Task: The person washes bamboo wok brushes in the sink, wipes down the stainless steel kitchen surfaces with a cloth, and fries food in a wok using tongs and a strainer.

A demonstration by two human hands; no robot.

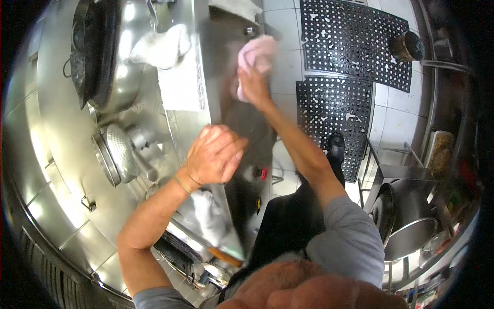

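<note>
In my right hand (252, 85) is a pink cloth (257, 51), pressed against the dark steel front panel (226, 67) of the counter; the cloth is slightly blurred. My left hand (216, 153) is by the counter's edge, its fingers curled in and no object showing in them. Whether it touches the edge I cannot tell. A white cloth (167, 47) lies bunched on the steel worktop beyond it. To its left sits a perforated metal strainer (119, 147). Nearer to me, another white cloth (208, 212) lies close to a knife's orange-brown handle (225, 256).
Black perforated mats (339, 44) cover part of the white tiled floor on the right. A brown container (408, 46) stands on one. Large dark pots (411, 211) sit on a rack at the lower right. A red knob (264, 173) juts from the panel.
</note>
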